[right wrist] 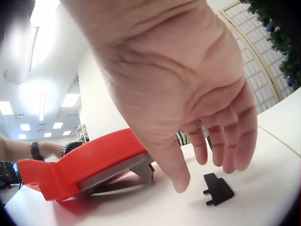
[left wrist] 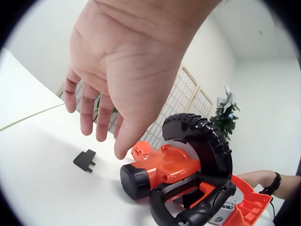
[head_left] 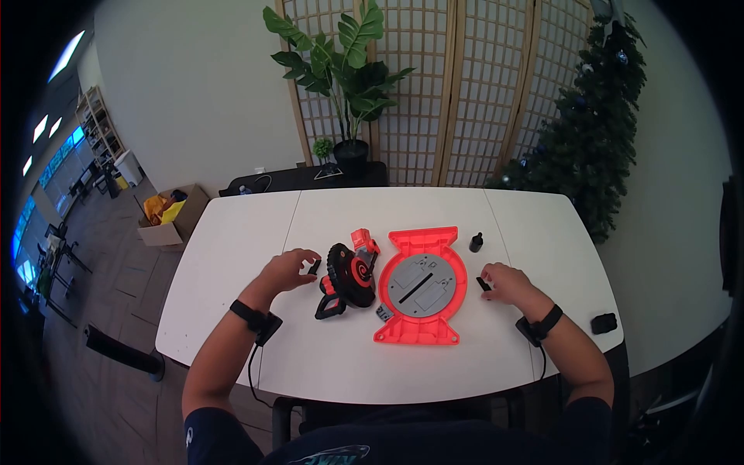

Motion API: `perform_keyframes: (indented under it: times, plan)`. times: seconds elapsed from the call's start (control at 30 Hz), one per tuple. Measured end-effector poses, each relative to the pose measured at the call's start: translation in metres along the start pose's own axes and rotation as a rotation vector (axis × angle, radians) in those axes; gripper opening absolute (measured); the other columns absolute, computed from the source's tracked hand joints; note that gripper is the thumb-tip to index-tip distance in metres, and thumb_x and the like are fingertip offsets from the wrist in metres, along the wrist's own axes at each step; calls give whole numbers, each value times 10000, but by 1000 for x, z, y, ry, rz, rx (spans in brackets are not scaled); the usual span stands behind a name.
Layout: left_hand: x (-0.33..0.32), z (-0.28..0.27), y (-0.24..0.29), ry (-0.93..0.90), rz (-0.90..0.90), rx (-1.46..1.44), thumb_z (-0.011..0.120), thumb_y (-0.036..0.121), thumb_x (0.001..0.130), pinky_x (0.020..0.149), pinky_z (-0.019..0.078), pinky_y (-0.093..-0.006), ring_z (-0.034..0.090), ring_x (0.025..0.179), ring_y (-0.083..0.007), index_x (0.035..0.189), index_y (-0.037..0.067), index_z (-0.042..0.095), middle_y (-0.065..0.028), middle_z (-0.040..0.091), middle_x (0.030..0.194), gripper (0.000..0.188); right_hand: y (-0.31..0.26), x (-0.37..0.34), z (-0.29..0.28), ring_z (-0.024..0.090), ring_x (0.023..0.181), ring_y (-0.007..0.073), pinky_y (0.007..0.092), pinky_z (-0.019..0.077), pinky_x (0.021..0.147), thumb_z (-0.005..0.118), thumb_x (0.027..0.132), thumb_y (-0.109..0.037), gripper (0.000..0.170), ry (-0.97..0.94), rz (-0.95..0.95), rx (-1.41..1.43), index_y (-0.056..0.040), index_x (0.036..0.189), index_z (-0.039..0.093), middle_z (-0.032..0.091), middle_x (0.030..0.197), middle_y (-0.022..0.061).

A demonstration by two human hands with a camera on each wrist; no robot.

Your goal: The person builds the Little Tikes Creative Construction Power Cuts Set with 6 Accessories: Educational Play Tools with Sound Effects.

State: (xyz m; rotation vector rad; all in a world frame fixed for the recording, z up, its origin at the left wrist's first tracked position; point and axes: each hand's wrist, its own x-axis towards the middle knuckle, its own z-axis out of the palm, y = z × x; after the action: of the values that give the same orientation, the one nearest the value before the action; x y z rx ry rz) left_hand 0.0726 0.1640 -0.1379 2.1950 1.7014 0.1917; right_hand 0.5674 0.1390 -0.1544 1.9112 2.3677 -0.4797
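I take the orange base (head_left: 428,291) as my landmark; it lies on the white table (head_left: 333,364), its grey round middle facing me. My left hand (head_left: 283,273) is over the table at the left of the base, beyond the toy saw body (head_left: 353,276), and my right hand (head_left: 509,284) is just at the right of the base. Neither hand holds anything: in both wrist views the fingers are loosely extended, with a fairly wide space between thumb and fingertips, and no contact with a part can be seen.

Under my left fingers lies one black pegged piece, the left clip (left wrist: 85,160), on the saw's outer side, away from the base. Under my right fingers lies a similar one, the right clip (right wrist: 218,189), near the base's right edge. Each rests by itself on the table.

As I judge it, what is done is only the laying out: the two clips stand one on each side of the base, not fitted into it. The saw body is close at the left of the base; whether it touches or is joined, I cannot tell. Also loose is the small black knob (head_left: 476,242), to the far right of the base. So the joining of these parts seems left, for the most part.
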Motion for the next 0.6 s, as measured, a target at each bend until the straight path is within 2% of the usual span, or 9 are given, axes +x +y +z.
perform_keyframes:
  times: [0.07, 0.13, 0.3, 0.43, 0.5, 0.6]
  plan:
    - [7, 7, -5, 1, -7, 21, 814, 229, 801, 847, 549, -333, 661, 970, -203, 1225, 133, 646, -61, 670, 1153, 466, 2, 4, 6, 640, 1050, 257, 384, 534, 849, 805, 781, -264, 440, 10, 1, -25, -94, 1138, 611, 643, 1135, 83]
    - [11, 15, -10, 2, -15, 42, 820, 243, 794, 833, 552, -329, 665, 956, -196, 1211, 132, 652, -67, 673, 1141, 463, 5, 7, 10, 675, 939, 250, 371, 541, 789, 818, 751, -213, 410, 57, -21, -39, -64, 1090, 643, 680, 1034, 86]
    - [17, 30, -18, 64, -44, 5, 825, 228, 780, 777, 563, -341, 690, 853, -203, 1100, 103, 699, -87, 706, 1034, 366, 13, 13, 19, 681, 921, 260, 381, 546, 782, 788, 748, -154, 348, 103, -41, -16, -50, 1053, 657, 699, 986, 96]
    - [18, 33, -22, 50, -88, -31, 810, 214, 760, 831, 549, -368, 672, 964, -257, 1057, 118, 709, -92, 703, 1031, 328, 8, 13, 14, 688, 902, 281, 391, 552, 779, 744, 748, -106, 314, 132, -15, -32, -31, 1042, 664, 711, 967, 117]
    - [22, 38, -29, 103, -50, -8, 814, 188, 767, 775, 564, -346, 697, 853, -224, 1041, 87, 720, -93, 718, 998, 306, 10, 15, 16, 692, 890, 285, 387, 554, 775, 724, 752, -86, 301, 167, -4, -7, -25, 1040, 663, 714, 953, 125]
    - [26, 43, -35, 129, -41, 7, 805, 170, 757, 770, 563, -348, 696, 851, -239, 1016, 79, 724, -100, 720, 979, 287, 22, 25, 21, 700, 854, 285, 377, 559, 758, 688, 763, -48, 288, 202, 1, 65, -12, 1047, 656, 718, 916, 134]
